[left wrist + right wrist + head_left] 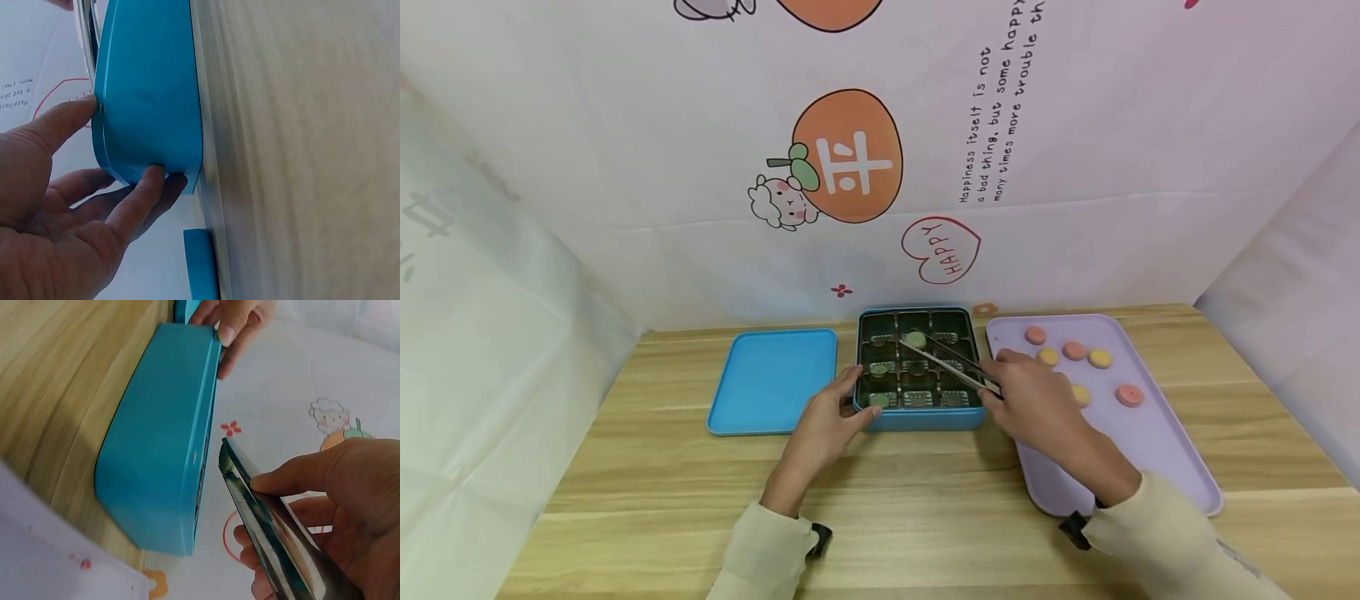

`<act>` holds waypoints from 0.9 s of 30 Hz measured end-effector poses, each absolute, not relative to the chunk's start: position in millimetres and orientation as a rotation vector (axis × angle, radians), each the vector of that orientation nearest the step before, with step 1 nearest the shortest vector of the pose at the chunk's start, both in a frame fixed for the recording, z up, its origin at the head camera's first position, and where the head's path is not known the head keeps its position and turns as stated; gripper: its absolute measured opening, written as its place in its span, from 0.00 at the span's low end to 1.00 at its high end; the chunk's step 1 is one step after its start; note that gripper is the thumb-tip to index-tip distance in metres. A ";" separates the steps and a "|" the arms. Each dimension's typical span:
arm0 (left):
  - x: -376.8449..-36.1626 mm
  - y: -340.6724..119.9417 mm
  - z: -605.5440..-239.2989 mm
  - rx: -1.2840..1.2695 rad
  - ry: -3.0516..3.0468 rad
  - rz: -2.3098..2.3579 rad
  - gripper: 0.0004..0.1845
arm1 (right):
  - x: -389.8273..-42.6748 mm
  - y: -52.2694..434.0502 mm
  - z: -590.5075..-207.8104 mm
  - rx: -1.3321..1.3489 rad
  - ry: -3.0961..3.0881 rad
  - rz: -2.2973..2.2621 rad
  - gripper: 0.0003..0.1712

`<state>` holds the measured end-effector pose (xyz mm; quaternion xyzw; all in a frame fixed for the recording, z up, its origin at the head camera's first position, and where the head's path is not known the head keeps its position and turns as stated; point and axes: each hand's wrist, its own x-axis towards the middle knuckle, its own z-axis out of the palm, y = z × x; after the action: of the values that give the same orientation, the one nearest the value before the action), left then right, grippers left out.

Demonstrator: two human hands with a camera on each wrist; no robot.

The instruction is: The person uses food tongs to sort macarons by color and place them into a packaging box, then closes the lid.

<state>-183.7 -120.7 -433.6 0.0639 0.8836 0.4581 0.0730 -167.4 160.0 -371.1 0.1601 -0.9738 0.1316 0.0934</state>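
A blue box with a dark, divided insert stands near the back of the table. My left hand holds its front left corner, the thumb at the rim and the fingers against the side wall. My right hand grips metal tongs, which reach over the box from the right. Between the tong tips is a small green macaron, over the middle column of compartments. Two more green macarons lie in the left column, one in the middle compartment and one in the front compartment.
A flat blue lid lies left of the box. On the right, a light purple tray bears several pink and yellow macarons, partly hidden by the right hand and forearm. A printed white cloth hangs right behind the table.
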 end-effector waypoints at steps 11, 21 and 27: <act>-183.0 -119.8 -434.1 0.208 2.662 1.373 0.40 | -180.5 134.2 -370.5 0.492 -2.908 0.424 0.21; -181.6 -117.3 -431.7 0.212 2.653 1.381 0.41 | -193.4 126.0 -374.2 0.456 -2.958 0.420 0.21; -180.6 -116.2 -431.3 0.210 2.662 1.369 0.41 | -199.2 119.5 -375.1 0.472 -2.967 0.399 0.21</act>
<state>-180.6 -116.2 -431.3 0.0697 0.8849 0.4552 0.0705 -199.2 119.5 -375.1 0.1555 -0.9775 0.1313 0.0552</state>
